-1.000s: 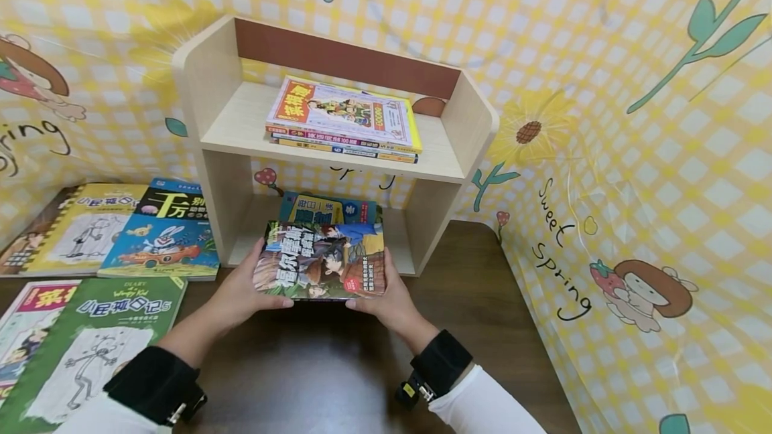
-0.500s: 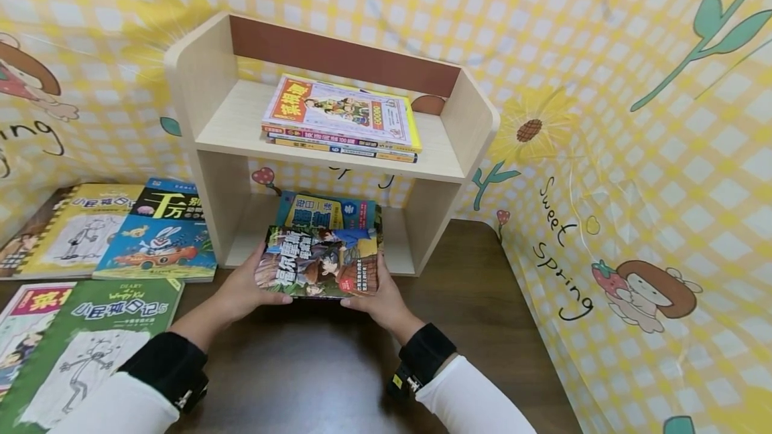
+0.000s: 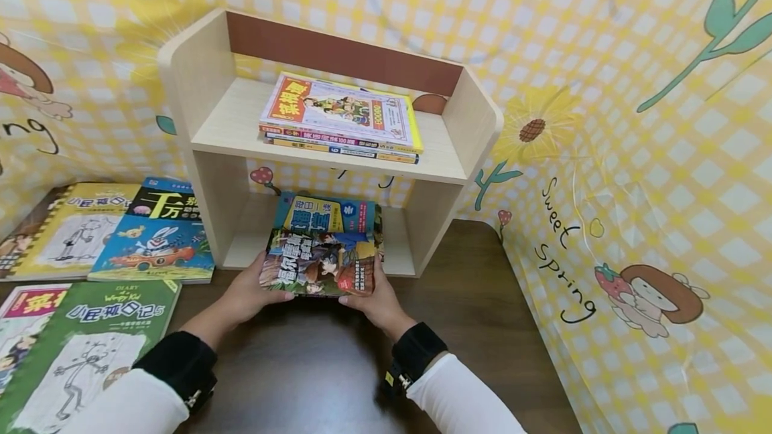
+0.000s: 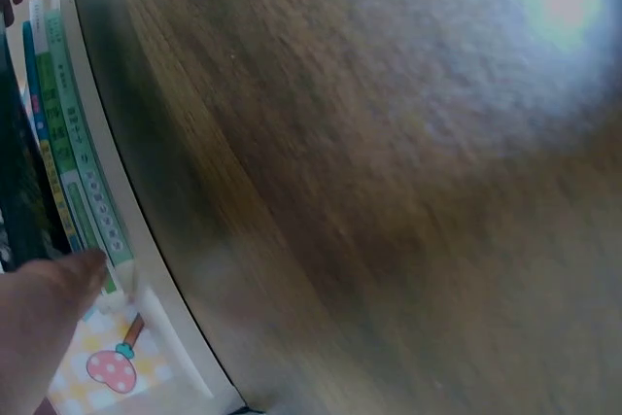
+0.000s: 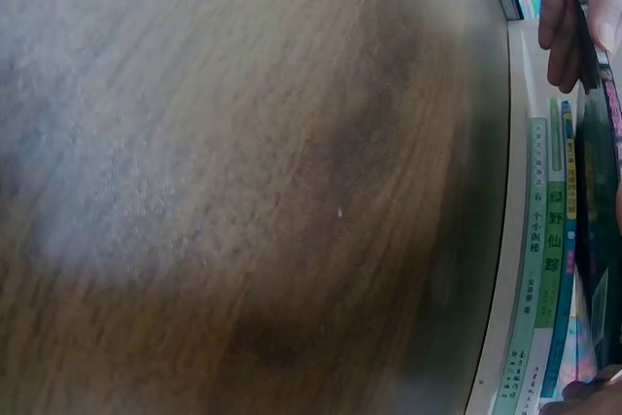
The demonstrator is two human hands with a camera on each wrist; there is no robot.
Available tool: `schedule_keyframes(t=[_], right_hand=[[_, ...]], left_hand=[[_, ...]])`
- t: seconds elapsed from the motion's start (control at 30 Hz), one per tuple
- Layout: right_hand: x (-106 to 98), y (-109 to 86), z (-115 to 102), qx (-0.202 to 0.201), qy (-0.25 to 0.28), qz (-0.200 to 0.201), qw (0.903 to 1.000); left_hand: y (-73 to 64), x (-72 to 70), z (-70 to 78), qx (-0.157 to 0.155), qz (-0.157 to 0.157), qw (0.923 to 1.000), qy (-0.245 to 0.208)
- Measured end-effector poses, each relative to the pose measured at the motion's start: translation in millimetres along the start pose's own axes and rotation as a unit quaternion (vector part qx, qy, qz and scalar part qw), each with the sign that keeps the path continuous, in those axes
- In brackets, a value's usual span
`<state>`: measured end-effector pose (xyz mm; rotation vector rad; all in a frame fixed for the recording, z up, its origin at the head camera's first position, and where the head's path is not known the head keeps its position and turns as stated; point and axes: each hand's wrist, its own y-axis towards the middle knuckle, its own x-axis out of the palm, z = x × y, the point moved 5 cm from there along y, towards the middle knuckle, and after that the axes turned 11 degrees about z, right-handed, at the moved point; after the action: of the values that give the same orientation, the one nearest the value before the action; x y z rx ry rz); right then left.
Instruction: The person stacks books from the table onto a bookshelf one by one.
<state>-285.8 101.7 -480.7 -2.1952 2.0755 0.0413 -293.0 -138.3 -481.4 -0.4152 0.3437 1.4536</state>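
Both hands hold a comic-style book (image 3: 319, 264) by its two sides, in front of the bookcase's lower compartment. My left hand (image 3: 250, 291) grips its left side, thumb along the near edge. On the opposite side my right hand (image 3: 380, 300) grips it likewise; most fingers of both hands are hidden beneath. Behind and partly under the held book, a blue book (image 3: 360, 214) lies in the lower compartment. Green-spined books (image 5: 554, 250) lie stacked there below the held book, seen edge-on in the right wrist view. A dark gap separates them from it at the spine side.
The pale wooden bookcase (image 3: 211, 203) has a stack of books (image 3: 344, 116) on its upper shelf. Left of it, several books lie on the dark table (image 3: 301, 367), including a blue one (image 3: 153, 243) and a green one (image 3: 90, 353). Patterned cloth (image 3: 633, 186) covers the walls.
The held book's far edge has come lower, and more of the blue book's cover shows behind it. Hands and book have shifted slightly left. Both hands keep their grip.
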Motion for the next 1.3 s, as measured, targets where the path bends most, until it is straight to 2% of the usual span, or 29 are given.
schedule_keyframes(t=[0.13,0.27,0.4,0.53,0.67,0.93,0.97,1.17,1.2,1.3], right_hand=[[-0.7,4.8,1.8,-0.032,-0.06,0.03,0.9972],[0.2,7.6,3.0,-0.056,-0.134,0.067,0.987],[0.8,10.0,1.6,-0.073,-0.212,0.106,0.9687],[0.7,14.4,0.3,-0.07,-0.291,0.131,0.9452],[1.0,21.4,0.6,-0.073,-0.346,0.134,0.9258],[-0.1,31.6,1.9,-0.093,-0.404,0.12,0.9023],[-0.6,32.1,1.0,-0.101,-0.416,0.122,0.8957],[-4.7,40.1,0.5,-0.115,-0.459,0.13,0.871],[-5.4,42.2,1.3,-0.109,-0.46,0.129,0.8715],[-6.3,46.7,1.0,-0.103,-0.474,0.127,0.8651]], left_hand=[[4.1,1.8,2.1,0.012,0.009,0.9993,0.035],[9.7,3.9,2.8,0.024,0.022,0.9975,0.063],[14.7,6.3,3.4,0.021,0.031,0.9962,0.079],[18.6,9.0,5.5,0.014,0.032,0.9955,0.088],[22.8,10.0,7.6,0.011,0.032,0.9946,0.098],[37.2,9.0,7.4,0.025,0.033,0.99,0.135],[38.7,9.0,8.0,0.025,0.032,0.9892,0.141],[45.4,9.5,10.9,0.007,0.019,0.9881,0.152],[46.2,9.5,11.0,0.004,0.018,0.9881,0.153],[48.1,8.9,12.4,0.005,0.018,0.9873,0.158]])
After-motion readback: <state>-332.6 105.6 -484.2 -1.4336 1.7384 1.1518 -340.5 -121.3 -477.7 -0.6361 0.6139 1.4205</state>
